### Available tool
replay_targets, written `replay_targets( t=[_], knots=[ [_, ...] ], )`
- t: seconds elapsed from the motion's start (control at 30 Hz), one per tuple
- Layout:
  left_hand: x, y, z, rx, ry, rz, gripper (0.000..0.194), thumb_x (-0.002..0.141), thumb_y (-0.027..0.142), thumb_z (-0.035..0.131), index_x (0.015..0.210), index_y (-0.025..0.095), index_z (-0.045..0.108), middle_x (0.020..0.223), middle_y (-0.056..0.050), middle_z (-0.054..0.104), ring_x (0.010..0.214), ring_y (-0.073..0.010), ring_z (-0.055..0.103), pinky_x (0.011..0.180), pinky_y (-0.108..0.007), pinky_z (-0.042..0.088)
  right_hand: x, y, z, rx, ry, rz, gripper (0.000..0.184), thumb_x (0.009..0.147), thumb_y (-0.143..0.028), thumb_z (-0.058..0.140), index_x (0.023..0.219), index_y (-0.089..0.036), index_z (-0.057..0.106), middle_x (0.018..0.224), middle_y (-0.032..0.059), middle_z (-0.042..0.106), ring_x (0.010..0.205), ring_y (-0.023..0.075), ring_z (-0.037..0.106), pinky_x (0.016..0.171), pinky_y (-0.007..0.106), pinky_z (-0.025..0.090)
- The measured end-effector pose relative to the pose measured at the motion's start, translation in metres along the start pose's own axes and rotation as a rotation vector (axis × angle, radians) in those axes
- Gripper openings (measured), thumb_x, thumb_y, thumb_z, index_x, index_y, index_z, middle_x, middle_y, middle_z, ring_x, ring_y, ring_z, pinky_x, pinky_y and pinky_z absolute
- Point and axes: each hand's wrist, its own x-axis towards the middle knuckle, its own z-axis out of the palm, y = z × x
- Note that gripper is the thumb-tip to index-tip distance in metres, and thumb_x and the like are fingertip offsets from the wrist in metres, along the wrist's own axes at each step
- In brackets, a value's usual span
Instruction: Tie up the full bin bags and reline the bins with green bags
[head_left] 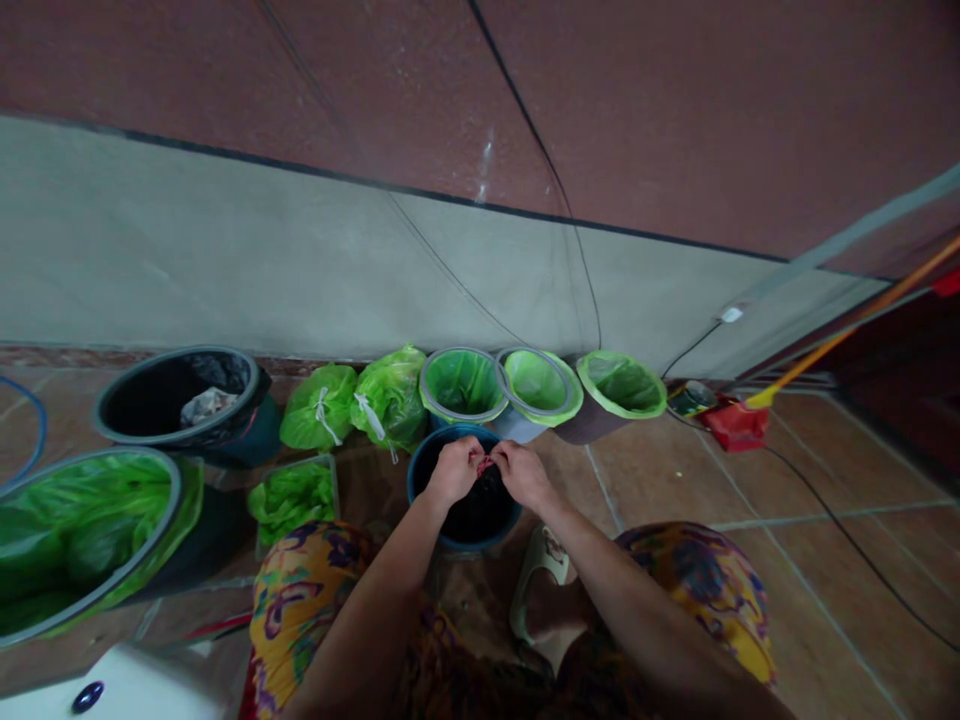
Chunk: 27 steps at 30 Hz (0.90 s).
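Between my knees stands a dark blue bin point(480, 546) with a black plastic bag point(481, 510) in it. Over its opening, my left hand point(456, 470) and my right hand point(525, 475) are close together. Their fingers are closed on a thin red tie point(485, 464) at the top of the black bag. Whether the tie is knotted is too small to tell. Just behind the bin, a grey-rimmed bin point(465, 414) has a green bag in it. Two tied green bags point(319, 405) with white strings sit to the left of that bin.
Two more green-lined bins point(568, 408) line the wall. At left stand a black-lined bin point(142, 438) and a large green-lined bin point(174, 500). A small clear container point(334, 480) holds green bags. A red dustpan point(737, 424) and a cable point(832, 515) lie on the right.
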Motion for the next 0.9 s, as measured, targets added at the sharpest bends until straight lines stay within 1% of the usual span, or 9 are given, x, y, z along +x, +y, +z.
replay_targets(
  t=[0.17, 0.3, 0.37, 0.5, 0.57, 0.63, 0.7, 0.8, 0.9],
  knots=[
    [-0.006, -0.002, -0.006, 0.347, -0.020, -0.077, 0.018, 0.083, 0.008, 0.048, 0.081, 0.018, 0.063, 0.086, -0.005, 0.069, 0.085, -0.0166, 0.064, 0.079, -0.027, 0.046, -0.008, 0.010, 0.008, -0.267, -0.048, 0.139, 0.026, 0.098, -0.022, 0.039, 0.101, -0.017, 0.064, 0.099, 0.0109, 0.072, 0.093, 0.0188, 0.067, 0.079, 0.026, 0.042],
    [-0.007, -0.009, -0.010, 0.458, -0.152, -0.219, 0.022, 0.085, 0.010, 0.045, 0.088, 0.018, 0.066, 0.093, -0.008, 0.071, 0.096, -0.0199, 0.066, 0.087, -0.029, 0.047, -0.011, 0.026, 0.019, -0.213, -0.096, 0.207, 0.026, 0.098, -0.026, 0.040, 0.102, -0.018, 0.064, 0.099, 0.0097, 0.073, 0.095, 0.0193, 0.067, 0.081, 0.026, 0.044],
    [-0.007, -0.012, -0.012, 0.449, -0.179, -0.284, 0.027, 0.084, 0.010, 0.047, 0.101, 0.018, 0.065, 0.103, -0.009, 0.070, 0.104, -0.0198, 0.065, 0.091, -0.028, 0.046, -0.013, 0.033, 0.023, -0.140, -0.077, 0.193, 0.026, 0.098, -0.025, 0.041, 0.107, -0.018, 0.063, 0.104, 0.0089, 0.072, 0.098, 0.0190, 0.067, 0.085, 0.026, 0.045],
    [-0.008, -0.016, -0.009, 0.424, -0.246, -0.403, 0.067, 0.078, 0.014, 0.058, 0.142, 0.013, 0.041, 0.135, -0.020, 0.054, 0.121, -0.0274, 0.058, 0.102, -0.035, 0.044, -0.019, 0.042, 0.025, -0.057, -0.009, 0.183, 0.039, 0.091, -0.017, 0.046, 0.130, -0.018, 0.054, 0.119, 0.0093, 0.068, 0.108, 0.0191, 0.064, 0.095, 0.029, 0.046],
    [-0.011, -0.018, -0.003, 0.430, -0.325, -0.459, 0.081, 0.075, 0.015, 0.061, 0.150, 0.013, 0.030, 0.142, -0.023, 0.046, 0.125, -0.0331, 0.055, 0.103, -0.041, 0.044, -0.022, 0.042, 0.028, -0.038, -0.009, 0.167, 0.051, 0.086, -0.014, 0.050, 0.138, -0.018, 0.047, 0.126, 0.0108, 0.065, 0.110, 0.0200, 0.063, 0.099, 0.032, 0.045],
    [-0.015, -0.019, 0.004, 0.450, -0.375, -0.488, 0.088, 0.071, 0.015, 0.065, 0.151, 0.015, 0.028, 0.144, -0.024, 0.044, 0.126, -0.0366, 0.053, 0.101, -0.046, 0.045, -0.025, 0.039, 0.032, -0.011, -0.044, 0.121, 0.062, 0.083, -0.014, 0.052, 0.144, -0.017, 0.040, 0.132, 0.0121, 0.060, 0.112, 0.0210, 0.062, 0.100, 0.033, 0.045],
    [-0.018, -0.020, 0.010, 0.490, -0.395, -0.500, 0.080, 0.069, 0.013, 0.067, 0.145, 0.019, 0.042, 0.140, -0.022, 0.049, 0.125, -0.0383, 0.054, 0.097, -0.049, 0.048, -0.027, 0.034, 0.040, 0.016, -0.090, 0.051, 0.071, 0.079, -0.014, 0.056, 0.147, -0.016, 0.035, 0.138, 0.0130, 0.054, 0.118, 0.0224, 0.058, 0.104, 0.035, 0.044],
    [-0.020, -0.023, 0.019, 0.529, -0.403, -0.518, 0.046, 0.073, 0.010, 0.062, 0.119, 0.015, 0.064, 0.124, -0.021, 0.062, 0.121, -0.0373, 0.057, 0.094, -0.051, 0.049, -0.029, 0.027, 0.059, 0.045, -0.139, -0.041, 0.080, 0.073, -0.011, 0.059, 0.148, -0.013, 0.034, 0.144, 0.0152, 0.047, 0.133, 0.0248, 0.045, 0.111, 0.036, 0.037],
    [-0.017, -0.026, 0.024, 0.450, -0.368, -0.498, 0.034, 0.079, 0.014, 0.057, 0.112, 0.011, 0.068, 0.117, -0.020, 0.067, 0.116, -0.0336, 0.060, 0.094, -0.045, 0.050, -0.031, 0.028, 0.082, 0.062, -0.158, -0.043, 0.085, 0.068, -0.009, 0.061, 0.148, -0.011, 0.033, 0.145, 0.0185, 0.044, 0.137, 0.0275, 0.041, 0.112, 0.041, 0.036]
  ],
)
